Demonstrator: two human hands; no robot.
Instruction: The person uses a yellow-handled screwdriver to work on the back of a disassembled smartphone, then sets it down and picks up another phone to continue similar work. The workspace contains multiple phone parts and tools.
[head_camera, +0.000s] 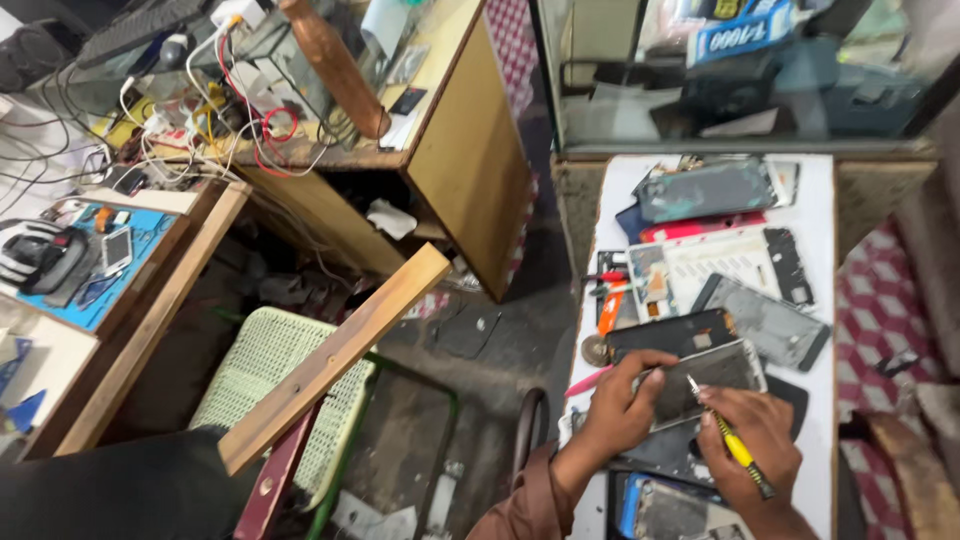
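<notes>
Brown sleeve (520, 505) on left arm; both hands bare, no gloves/rings visible.

An opened phone (712, 378) lies flat, back up, silver frame around dark insides, among other phone parts. A yellow-handled screwdriver (728, 438) slants, tip touching its lower edge.
</notes>
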